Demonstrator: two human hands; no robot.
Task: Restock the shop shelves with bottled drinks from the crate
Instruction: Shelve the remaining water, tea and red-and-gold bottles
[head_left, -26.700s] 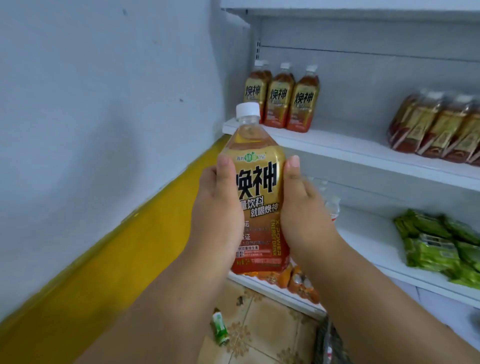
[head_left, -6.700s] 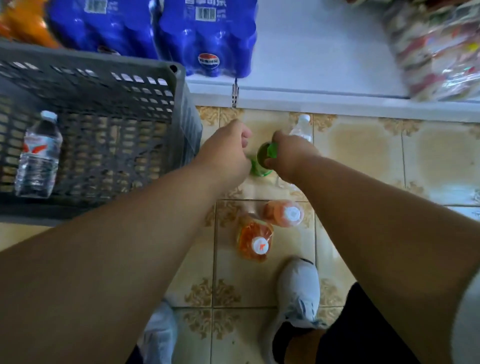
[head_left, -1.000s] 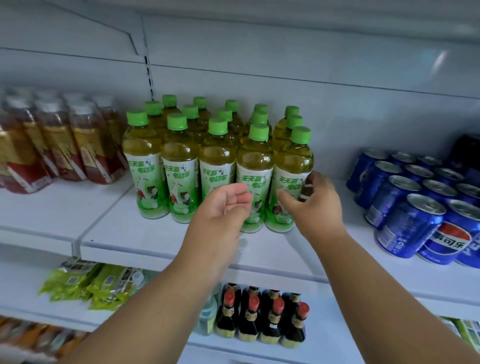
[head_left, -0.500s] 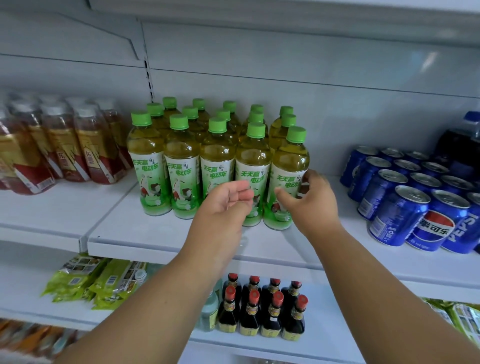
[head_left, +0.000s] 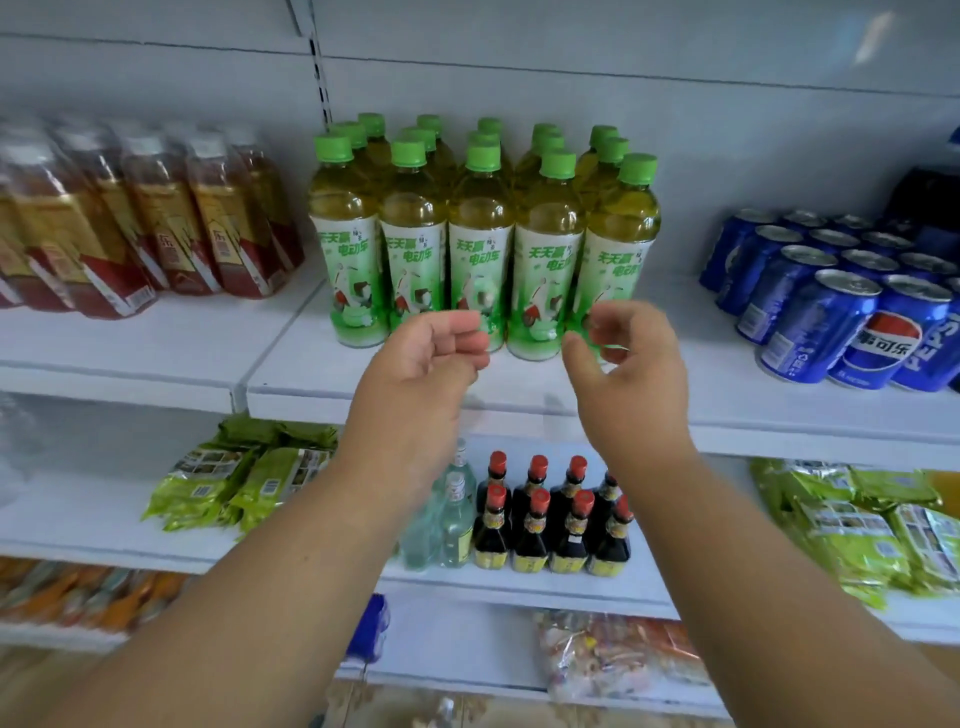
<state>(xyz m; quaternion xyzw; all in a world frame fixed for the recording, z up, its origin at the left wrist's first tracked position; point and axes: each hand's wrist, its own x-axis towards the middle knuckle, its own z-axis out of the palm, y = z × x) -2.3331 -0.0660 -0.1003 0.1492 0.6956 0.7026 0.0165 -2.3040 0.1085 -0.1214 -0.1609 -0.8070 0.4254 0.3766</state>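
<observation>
Once both hands pulled back from green-capped plastic tea bottles (head_left: 480, 244), left hand (head_left: 426, 358) and right hand (head_left: 621, 358) hung loosely curled, empty; placement looked finished.

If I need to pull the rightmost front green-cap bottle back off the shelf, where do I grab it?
Grip the rightmost green-cap bottle at its shoulder just above the label, coming from the front and right. It stands upright, its left side sits tight against the neighbouring bottle, while its right side faces bare shelf. The right hand is nearest and holds nothing.
</observation>
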